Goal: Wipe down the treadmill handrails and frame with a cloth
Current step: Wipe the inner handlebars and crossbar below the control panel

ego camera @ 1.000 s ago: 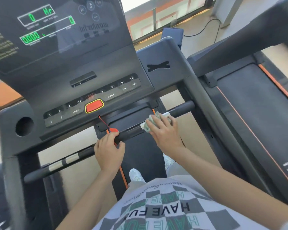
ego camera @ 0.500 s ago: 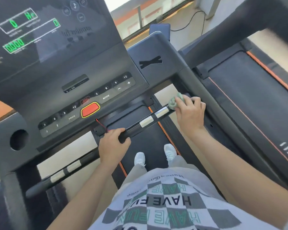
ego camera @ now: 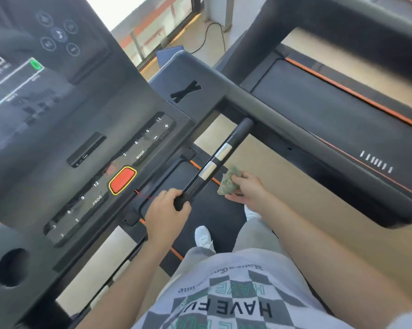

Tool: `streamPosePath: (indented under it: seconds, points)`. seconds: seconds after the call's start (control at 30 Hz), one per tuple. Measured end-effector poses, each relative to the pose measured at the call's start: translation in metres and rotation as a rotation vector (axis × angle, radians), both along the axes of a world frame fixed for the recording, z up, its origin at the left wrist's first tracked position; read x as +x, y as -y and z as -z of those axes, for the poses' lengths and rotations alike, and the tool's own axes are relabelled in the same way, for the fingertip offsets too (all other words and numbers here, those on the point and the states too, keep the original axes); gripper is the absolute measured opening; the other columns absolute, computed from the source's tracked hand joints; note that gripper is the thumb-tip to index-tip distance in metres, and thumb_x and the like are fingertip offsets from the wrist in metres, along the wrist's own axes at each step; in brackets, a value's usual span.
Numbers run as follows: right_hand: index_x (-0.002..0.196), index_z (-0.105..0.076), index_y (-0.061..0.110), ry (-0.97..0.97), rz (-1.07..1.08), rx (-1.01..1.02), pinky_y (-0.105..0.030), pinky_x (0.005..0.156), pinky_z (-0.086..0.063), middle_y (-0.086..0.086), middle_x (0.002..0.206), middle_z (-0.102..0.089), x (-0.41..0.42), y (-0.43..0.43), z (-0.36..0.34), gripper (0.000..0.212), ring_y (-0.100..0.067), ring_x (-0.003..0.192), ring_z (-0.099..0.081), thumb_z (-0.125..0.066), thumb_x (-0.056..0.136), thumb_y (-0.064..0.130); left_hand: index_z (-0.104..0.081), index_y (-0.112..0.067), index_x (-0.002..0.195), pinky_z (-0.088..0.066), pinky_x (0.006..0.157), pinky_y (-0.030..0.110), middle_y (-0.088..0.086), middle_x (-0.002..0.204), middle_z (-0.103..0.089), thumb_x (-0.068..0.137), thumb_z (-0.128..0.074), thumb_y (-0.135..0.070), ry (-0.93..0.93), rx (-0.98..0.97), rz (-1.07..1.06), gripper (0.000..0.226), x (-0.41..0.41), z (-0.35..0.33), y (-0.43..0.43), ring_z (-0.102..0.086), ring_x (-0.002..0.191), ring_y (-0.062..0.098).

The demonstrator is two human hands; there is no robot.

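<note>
A black front handrail bar (ego camera: 226, 148) with two silver sensor bands runs from the middle of the view up to the right side rail (ego camera: 302, 136) of the treadmill. My left hand (ego camera: 167, 214) is closed around the bar's middle. My right hand (ego camera: 247, 191) holds a crumpled green cloth (ego camera: 228, 180) just to the right of the bar, off its surface. The dark console (ego camera: 81, 143) with number keys and a red stop button (ego camera: 122, 180) sits above and to the left.
The treadmill belt (ego camera: 214, 210) and white shoes (ego camera: 203, 236) show below the bar. A second treadmill (ego camera: 330, 110) with an orange stripe stands to the right. A round cup holder (ego camera: 12, 267) is at the lower left. A cable (ego camera: 209, 34) lies on the floor ahead.
My right hand slid the cloth rightward along the bar toward the side rail, then came back and lifted off the bar. My left hand stayed gripping the bar. The view swung right.
</note>
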State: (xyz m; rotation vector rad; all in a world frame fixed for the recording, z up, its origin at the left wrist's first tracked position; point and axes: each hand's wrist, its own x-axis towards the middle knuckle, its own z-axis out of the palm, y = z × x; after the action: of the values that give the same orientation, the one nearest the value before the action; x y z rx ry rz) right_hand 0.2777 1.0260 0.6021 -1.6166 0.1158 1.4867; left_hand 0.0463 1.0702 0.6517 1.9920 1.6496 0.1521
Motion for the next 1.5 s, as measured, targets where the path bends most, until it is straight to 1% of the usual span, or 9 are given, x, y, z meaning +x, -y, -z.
streamPosePath:
  seconds: [0.17,0.27,0.37,0.63,0.77,0.93,1.1,1.33,1.5]
  points:
    - [0.134,-0.059,0.007,-0.414,0.005,0.084,-0.049,0.083,-0.06,-0.02,0.127,-0.066,-0.037,-0.013,-0.014,0.035,-0.038,0.11,-0.069,-0.052,0.101,0.016,-0.069,-0.031,0.108,-0.053,0.074,0.037,-0.012,0.095,-0.064,0.085,-0.069,-0.033,0.016,-0.005,0.023,0.023,-0.004,0.002,-0.002,-0.062,0.093,0.014]
    - [0.138,-0.055,0.001,-0.534,0.025,0.101,-0.056,0.089,-0.057,-0.023,0.117,-0.068,-0.042,-0.013,-0.021,0.042,-0.042,0.109,-0.068,-0.053,0.098,0.017,-0.069,-0.032,0.108,-0.05,0.073,0.034,-0.014,0.096,-0.063,0.086,-0.068,-0.034,0.011,-0.013,0.021,0.023,-0.004,0.003,-0.002,-0.062,0.093,0.012]
    - [0.135,-0.058,-0.001,-0.639,0.041,0.105,-0.056,0.091,-0.056,-0.025,0.132,-0.061,-0.032,-0.011,-0.026,0.05,-0.044,0.119,-0.063,-0.058,0.095,0.03,-0.07,-0.03,0.11,-0.043,0.071,0.03,-0.014,0.098,-0.064,0.086,-0.069,-0.032,0.009,-0.013,0.003,0.025,-0.003,0.002,-0.002,-0.061,0.094,0.011]
    - [0.133,-0.06,0.006,-0.615,0.201,0.19,-0.052,0.09,-0.056,-0.018,0.137,-0.06,0.02,-0.025,-0.022,0.056,-0.041,0.115,-0.064,-0.063,0.089,0.041,-0.069,-0.028,0.113,-0.052,0.079,0.037,-0.013,0.098,-0.063,0.085,-0.068,-0.029,0.017,-0.005,-0.062,0.028,0.002,0.005,0.006,-0.06,0.098,0.015]
    - [0.133,-0.062,0.009,-0.599,0.108,0.204,-0.051,0.091,-0.056,-0.016,0.13,-0.065,0.005,-0.021,-0.017,0.053,-0.04,0.114,-0.066,-0.062,0.091,0.041,-0.07,-0.025,0.115,-0.048,0.081,0.033,-0.01,0.101,-0.066,0.086,-0.069,-0.026,0.02,0.028,-0.095,0.029,0.005,0.007,0.01,-0.059,0.101,0.017]
    - [0.14,-0.057,0.008,-0.615,-0.046,0.162,-0.053,0.097,-0.054,-0.021,0.139,-0.059,-0.036,-0.007,-0.013,0.06,-0.04,0.127,-0.059,-0.064,0.09,0.041,-0.071,-0.022,0.118,-0.044,0.082,0.031,-0.008,0.106,-0.067,0.088,-0.07,-0.025,0.031,0.054,-0.109,0.031,0.004,0.011,0.015,-0.059,0.105,0.018]
    - [0.137,-0.06,0.008,-0.65,-0.057,0.163,-0.055,0.105,-0.048,-0.02,0.139,-0.06,-0.039,-0.007,-0.013,0.06,-0.039,0.127,-0.059,-0.065,0.089,0.042,-0.07,-0.023,0.12,-0.043,0.084,0.03,-0.01,0.109,-0.067,0.089,-0.07,-0.027,0.03,0.057,-0.117,0.031,0.004,0.013,0.019,-0.058,0.108,0.017]
    - [0.137,-0.06,0.012,-0.641,0.099,0.178,-0.056,0.099,-0.05,-0.014,0.143,-0.058,0.009,-0.028,-0.016,0.06,-0.039,0.127,-0.058,-0.067,0.086,0.043,-0.07,-0.024,0.113,-0.052,0.084,0.039,-0.011,0.105,-0.067,0.085,-0.07,-0.028,-0.012,0.083,-0.125,0.029,0.009,0.01,0.017,-0.06,0.103,0.019]
    - [0.114,-0.067,0.01,-0.6,0.239,0.2,-0.053,0.102,-0.049,-0.014,0.13,-0.065,0.045,-0.038,-0.021,0.041,-0.037,0.121,-0.061,-0.064,0.089,0.042,-0.065,-0.029,0.105,-0.051,0.085,0.041,-0.016,0.1,-0.065,0.08,-0.07,-0.038,-0.031,0.064,-0.117,0.028,0.022,0.005,0.005,-0.058,0.1,0.016]
